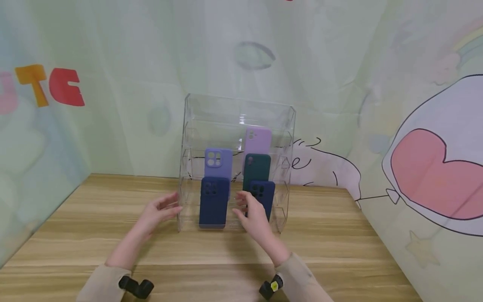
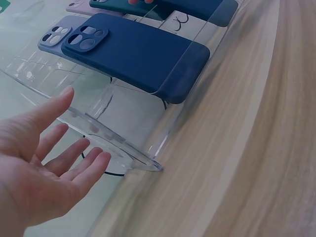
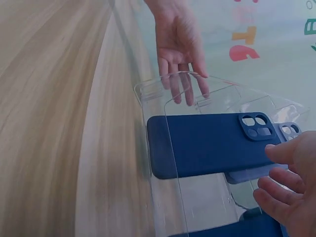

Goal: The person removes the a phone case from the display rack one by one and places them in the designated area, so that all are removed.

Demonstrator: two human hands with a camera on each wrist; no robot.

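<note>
**Two relaxed hands at a clear tiered rack of five phone cases**

We see the right hand (image 1: pixel 252 212) in front of the clear rack (image 1: pixel 219 119), with the right navy case (image 1: pixel 267 199) just beyond its fingers. Those fingers are loosely bent, the thumb stands apart, and they grasp nothing. We find the left hand (image 1: pixel 160 209) at the rack's left side, its fingers extended and slack, likewise free of any object; the left navy case (image 1: pixel 213 205) stands inward of it, past the side panel. From these angles we cannot tell whether either hand's fingertips make contact.

We count one rack and five cases: two navy, one periwinkle, one dark green, one lilac. The left column has two, navy lowest and the periwinkle case (image 1: pixel 222 165) behind and above. The right column has three: navy lowest, then the dark green case (image 1: pixel 257 170), then the lilac case (image 1: pixel 258 141).

In the head view, the right hand covers part of the right navy case, and each lower case hides the bottom of the one behind. The rack stands on a wood-grained table (image 1: pixel 324 235) before a pale printed curtain (image 1: pixel 132 63); a printed balloon (image 1: pixel 419 167) with a pink heart shows at right.
</note>
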